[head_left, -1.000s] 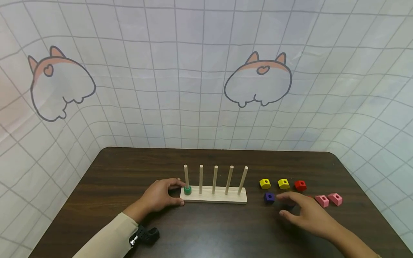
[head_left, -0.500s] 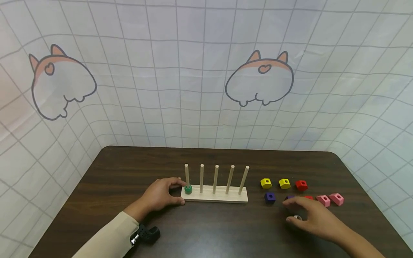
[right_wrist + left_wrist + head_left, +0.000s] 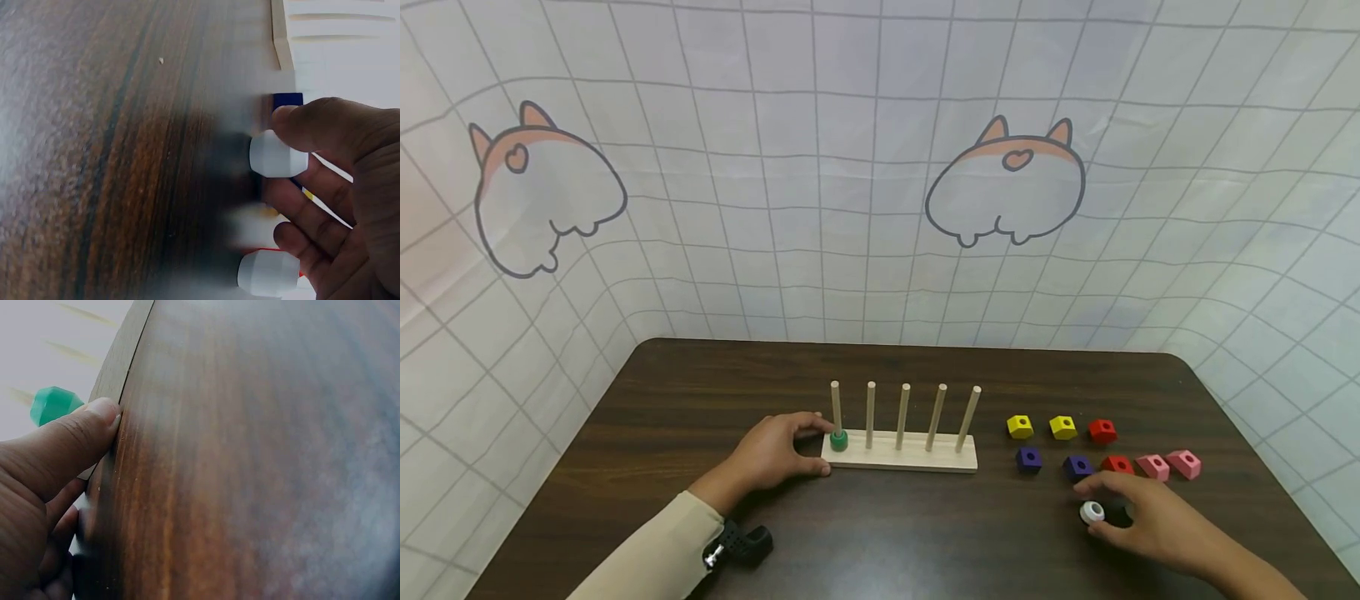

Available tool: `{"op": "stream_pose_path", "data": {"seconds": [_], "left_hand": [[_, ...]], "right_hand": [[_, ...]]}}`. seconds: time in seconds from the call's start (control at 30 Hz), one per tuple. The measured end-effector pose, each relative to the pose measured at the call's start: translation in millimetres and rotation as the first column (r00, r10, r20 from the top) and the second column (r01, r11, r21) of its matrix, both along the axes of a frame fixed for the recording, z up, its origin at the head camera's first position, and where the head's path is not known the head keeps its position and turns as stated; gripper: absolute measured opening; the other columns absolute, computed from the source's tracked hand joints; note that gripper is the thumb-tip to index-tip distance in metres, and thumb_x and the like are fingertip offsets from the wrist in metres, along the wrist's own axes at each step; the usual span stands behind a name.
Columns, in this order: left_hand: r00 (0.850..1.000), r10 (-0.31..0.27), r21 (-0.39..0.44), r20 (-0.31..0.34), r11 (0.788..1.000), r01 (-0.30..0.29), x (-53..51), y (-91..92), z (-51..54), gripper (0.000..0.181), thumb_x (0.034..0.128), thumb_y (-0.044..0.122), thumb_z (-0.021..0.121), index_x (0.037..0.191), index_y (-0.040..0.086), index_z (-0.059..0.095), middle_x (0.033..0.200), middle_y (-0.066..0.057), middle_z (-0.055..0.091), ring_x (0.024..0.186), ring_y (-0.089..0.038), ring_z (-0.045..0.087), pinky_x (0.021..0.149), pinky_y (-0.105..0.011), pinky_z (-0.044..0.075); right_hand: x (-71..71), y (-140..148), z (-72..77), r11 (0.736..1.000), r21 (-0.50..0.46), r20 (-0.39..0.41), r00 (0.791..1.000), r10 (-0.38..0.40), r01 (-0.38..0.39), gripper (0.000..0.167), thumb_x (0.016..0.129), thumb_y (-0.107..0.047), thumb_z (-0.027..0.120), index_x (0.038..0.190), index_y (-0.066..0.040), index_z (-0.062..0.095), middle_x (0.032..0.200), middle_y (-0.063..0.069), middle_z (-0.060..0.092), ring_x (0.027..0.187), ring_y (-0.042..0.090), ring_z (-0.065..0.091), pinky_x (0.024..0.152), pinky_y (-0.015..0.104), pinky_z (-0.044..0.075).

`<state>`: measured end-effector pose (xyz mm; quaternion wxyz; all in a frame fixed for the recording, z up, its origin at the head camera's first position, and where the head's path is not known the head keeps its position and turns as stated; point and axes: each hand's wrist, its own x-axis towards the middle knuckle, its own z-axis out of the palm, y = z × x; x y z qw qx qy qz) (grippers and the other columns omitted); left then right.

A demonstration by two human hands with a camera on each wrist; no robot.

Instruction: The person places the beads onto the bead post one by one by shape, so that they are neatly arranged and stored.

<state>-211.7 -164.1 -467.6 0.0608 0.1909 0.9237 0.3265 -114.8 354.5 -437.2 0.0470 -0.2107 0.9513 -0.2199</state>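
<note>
My left hand point(image 3: 771, 454) grips the left end of a pale wooden peg board point(image 3: 898, 454), the thumb along its front edge. A green bead point(image 3: 838, 441) sits at the bottom of the leftmost peg. My right hand point(image 3: 1157, 517) has its thumb and fingers curled around a white bead point(image 3: 1092, 512) low over the table. In the right wrist view, the thumb touches one side of this white bead point(image 3: 279, 154) and fingers lie at the other. A second white bead point(image 3: 269, 272) stands below the fingers there; the hand hides it in the head view.
Behind the right hand lie two yellow blocks point(image 3: 1019, 427), two dark blue blocks point(image 3: 1028, 460), red blocks point(image 3: 1102, 431) and pink blocks point(image 3: 1183, 463), with holes. The other board pegs point(image 3: 903, 417) are bare. A grid-patterned cloth point(image 3: 880, 208) hangs behind the dark wooden table point(image 3: 737, 367).
My right hand has moved right and slightly nearer, closing around the white bead, which has come into view, as have a blue and a red block. My left hand stays on the peg board.
</note>
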Motion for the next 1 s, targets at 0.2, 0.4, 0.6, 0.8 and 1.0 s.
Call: {"op": "stream_pose_path", "data": {"seconds": [0.2, 0.4, 0.6, 0.8, 1.0], "left_hand": [[1.0, -0.008, 0.007, 0.019, 1.0, 0.007, 0.5, 1.2, 1.9, 0.051, 0.0766, 0.043, 0.09, 0.123, 0.033, 0.071, 0.139, -0.004, 0.064, 0.134, -0.031, 0.054, 0.108, -0.058, 0.041], [1.0, -0.009, -0.001, 0.018, 1.0, 0.009, 0.2, 0.9, 3.0, 0.051, 0.0768, 0.044, 0.09, 0.123, 0.033, 0.071, 0.138, -0.003, 0.065, 0.133, -0.031, 0.054, 0.108, -0.06, 0.039], [1.0, -0.01, 0.0, 0.018, 1.0, 0.01, 0.0, 0.3, 2.1, 0.051, 0.077, 0.044, 0.09, 0.123, 0.032, 0.071, 0.138, -0.004, 0.065, 0.133, -0.031, 0.054, 0.107, -0.059, 0.041], [1.0, -0.01, 0.001, 0.016, 1.0, 0.01, -0.3, 1.1, 2.2, 0.051, 0.077, 0.044, 0.09, 0.124, 0.033, 0.071, 0.138, -0.002, 0.065, 0.133, -0.029, 0.055, 0.107, -0.057, 0.042], [1.0, -0.013, 0.0, 0.014, 1.0, 0.013, -0.1, 0.0, 1.2, 0.051, 0.0765, 0.044, 0.09, 0.123, 0.033, 0.071, 0.135, -0.002, 0.067, 0.133, -0.03, 0.054, 0.107, -0.057, 0.042]], "right_hand": [[1.5, 3, -3.3, 1.0, 0.021, -0.02, 1.0, -0.005, 0.005, 0.034, 0.084, -0.036, 0.086, 0.113, -0.029, 0.07, 0.11, -0.018, 0.068, 0.104, 0.007, 0.063, 0.084, 0.032, 0.056], [0.0, -1, -5.3, 1.0, 0.016, -0.025, 1.0, -0.012, 0.013, 0.029, 0.084, -0.034, 0.086, 0.107, -0.031, 0.069, 0.106, -0.019, 0.067, 0.099, 0.004, 0.062, 0.08, 0.034, 0.056], [-2.9, -13, -6.1, 0.999, 0.008, -0.029, 0.999, -0.031, 0.031, 0.026, 0.084, -0.035, 0.086, 0.103, -0.031, 0.068, 0.103, -0.02, 0.066, 0.095, 0.003, 0.062, 0.08, 0.037, 0.056], [-8.3, -26, -7.2, 0.999, -0.042, -0.085, 0.996, 0.02, -0.024, 0.024, 0.086, -0.031, 0.085, 0.103, -0.03, 0.069, 0.1, -0.024, 0.064, 0.096, 0.003, 0.063, 0.081, 0.036, 0.056], [-12.1, -40, -6.6, 0.996, -0.073, -0.211, 0.977, 0.043, -0.06, 0.028, 0.082, -0.022, 0.088, 0.102, -0.03, 0.07, 0.101, -0.023, 0.066, 0.095, 0.005, 0.066, 0.082, 0.037, 0.057]]}}
